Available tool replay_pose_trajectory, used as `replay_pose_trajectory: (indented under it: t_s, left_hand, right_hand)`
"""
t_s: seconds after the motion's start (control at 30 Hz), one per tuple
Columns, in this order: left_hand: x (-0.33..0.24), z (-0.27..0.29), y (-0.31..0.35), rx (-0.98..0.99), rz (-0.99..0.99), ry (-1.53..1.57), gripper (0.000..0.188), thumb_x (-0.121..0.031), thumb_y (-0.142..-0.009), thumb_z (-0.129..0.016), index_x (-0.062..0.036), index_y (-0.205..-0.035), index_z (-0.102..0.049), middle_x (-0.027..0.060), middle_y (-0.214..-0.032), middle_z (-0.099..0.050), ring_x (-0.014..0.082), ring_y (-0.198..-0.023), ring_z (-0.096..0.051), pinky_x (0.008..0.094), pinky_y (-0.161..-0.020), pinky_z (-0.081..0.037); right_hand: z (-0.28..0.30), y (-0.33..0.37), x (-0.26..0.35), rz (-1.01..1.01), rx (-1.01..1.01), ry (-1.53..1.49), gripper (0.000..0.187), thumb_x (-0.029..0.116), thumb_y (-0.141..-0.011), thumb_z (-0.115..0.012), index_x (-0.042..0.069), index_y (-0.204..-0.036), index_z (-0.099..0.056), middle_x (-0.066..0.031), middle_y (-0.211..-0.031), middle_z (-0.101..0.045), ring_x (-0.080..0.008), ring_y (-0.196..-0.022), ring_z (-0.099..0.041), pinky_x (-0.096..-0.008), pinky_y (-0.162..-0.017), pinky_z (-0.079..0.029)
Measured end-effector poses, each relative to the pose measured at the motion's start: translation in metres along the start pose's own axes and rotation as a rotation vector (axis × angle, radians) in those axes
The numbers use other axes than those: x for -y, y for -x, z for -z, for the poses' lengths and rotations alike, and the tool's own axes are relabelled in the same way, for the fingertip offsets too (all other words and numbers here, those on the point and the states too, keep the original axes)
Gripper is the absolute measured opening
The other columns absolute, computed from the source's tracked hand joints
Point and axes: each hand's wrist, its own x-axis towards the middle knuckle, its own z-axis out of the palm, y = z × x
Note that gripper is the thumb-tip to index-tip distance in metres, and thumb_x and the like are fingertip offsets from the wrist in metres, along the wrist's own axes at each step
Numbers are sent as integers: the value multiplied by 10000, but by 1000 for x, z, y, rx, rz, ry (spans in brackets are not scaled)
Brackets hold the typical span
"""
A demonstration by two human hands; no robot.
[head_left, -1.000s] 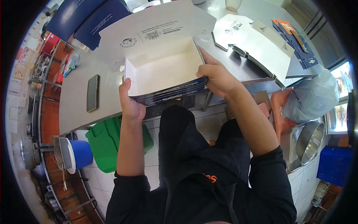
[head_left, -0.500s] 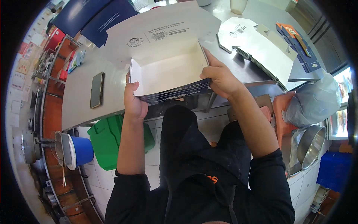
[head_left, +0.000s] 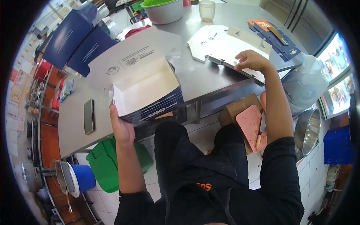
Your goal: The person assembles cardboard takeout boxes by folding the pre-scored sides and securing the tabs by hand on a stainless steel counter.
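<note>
An open cardboard box [head_left: 146,88], white inside and dark blue outside with its lid flap raised, rests at the near edge of the steel table. My left hand [head_left: 122,127] grips its near left corner, thumb up along the side wall. To the right lies a stack of flat, unfolded white boxes [head_left: 221,43]. Over the near edge of that stack hovers my right hand [head_left: 255,62], fingers curved and apart, with nothing seen in them. Whether its fingertips touch the cardboard is hard to make out.
A phone [head_left: 89,116] lies left on the table [head_left: 75,137]. Dark blue folded boxes [head_left: 90,52] stand at the far left. Farther back are a grey basin [head_left: 165,13] and a plastic cup [head_left: 206,11]. A knife [head_left: 261,131] lies on a pink board [head_left: 249,122] below.
My right hand has let go of the box and moved right, over the flat stack. The box has shifted left and tilted, still in my left hand. The view has turned.
</note>
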Motion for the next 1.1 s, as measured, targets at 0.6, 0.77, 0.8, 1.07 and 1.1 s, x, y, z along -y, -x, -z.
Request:
replay_pose_trajectory:
  t_s: [0.6, 0.77, 0.8, 1.07, 1.1]
  left_hand:
    - [11, 31, 47, -142, -379, -454, 757, -617, -976, -491, -44, -1446, -337, 170, -1543, -359, 310, -1454, -304, 510, -1194, -178]
    - [9, 21, 50, -231, -770, -624, 716, -565, -974, -505, -14, -1398, -338, 195, -1521, -375, 333, -1423, -347, 524, -1177, -210]
    - [9, 18, 49, -218, -840, -652, 691, -538, -978, -501, -14, -1397, -338, 199, -1515, -378, 340, -1410, -360, 525, -1170, -226]
    - [6, -50, 50, 66, -1487, -849, 447, -397, -989, -463, -28, -1239, -435, 262, -1364, -460, 374, -1288, -453, 489, -1089, -369]
    - [8, -58, 55, 120, -1438, -865, 418, -383, -979, -489, -37, -1213, -452, 262, -1332, -482, 377, -1255, -472, 492, -1071, -382]
  right_hand:
    - [-3, -2, -54, -36, -2, -447, 270, 249, -879, -702, 24, -1020, -752, -40, -795, -640, -150, -757, -595, -315, -732, -491]
    - [-24, 10, -29, 128, -673, -261, 274, 242, -934, -635, -21, -936, -712, -207, -780, -671, -348, -763, -653, -432, -719, -480]
    - [-15, 20, -22, 112, -844, -309, 278, 249, -943, -631, -16, -958, -715, -226, -812, -680, -378, -789, -659, -437, -723, -480]
    - [17, 187, 28, 260, -1354, 79, 105, 72, -940, -637, -14, -954, -696, -138, -777, -628, -269, -683, -600, -358, -654, -463]
    - [3, 209, 36, 294, -1331, 172, 70, 20, -915, -640, -20, -934, -694, -133, -765, -620, -266, -663, -591, -354, -631, -456]
